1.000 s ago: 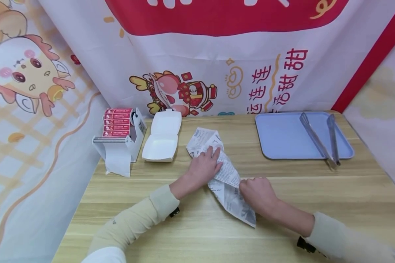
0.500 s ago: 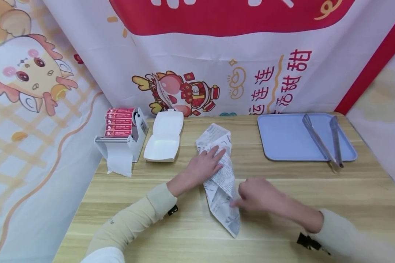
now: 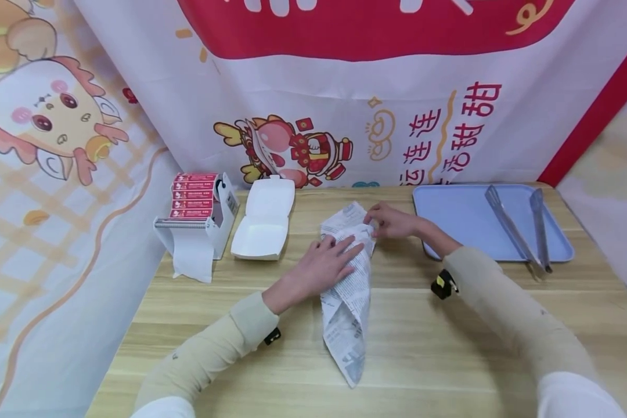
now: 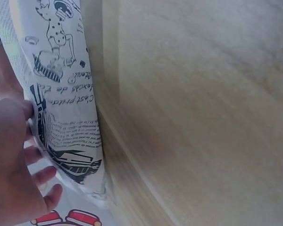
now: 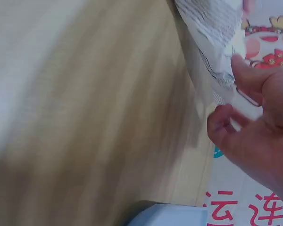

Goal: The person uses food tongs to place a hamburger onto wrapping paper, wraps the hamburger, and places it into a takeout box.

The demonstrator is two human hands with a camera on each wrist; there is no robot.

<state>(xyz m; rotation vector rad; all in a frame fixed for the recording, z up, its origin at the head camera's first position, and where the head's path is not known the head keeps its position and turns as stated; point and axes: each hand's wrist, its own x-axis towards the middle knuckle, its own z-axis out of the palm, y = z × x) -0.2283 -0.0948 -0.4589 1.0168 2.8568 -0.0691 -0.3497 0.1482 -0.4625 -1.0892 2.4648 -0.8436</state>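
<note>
Arms (image 3: 507,313) outstretched, left grip (image 3: 320,267) spread, right grip (image 3: 392,221) farther forward, fingers (image 5: 220,128) bent

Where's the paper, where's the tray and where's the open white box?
paper (image 3: 357,281): head view, on its printed middle.
tray (image 3: 457,220): head view, on its bare blue bottom.
box (image 3: 267,217): head view, around the fold between its two halves.

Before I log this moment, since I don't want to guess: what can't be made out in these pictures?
Head view: the inside of the paper, hidden by its own folds.
Head view: fine print on the red labels, too small.
Left wrist view: part of the left hand, cut off by the left edge.
Right wrist view: most of the tray, cut off by the bottom edge.
</note>
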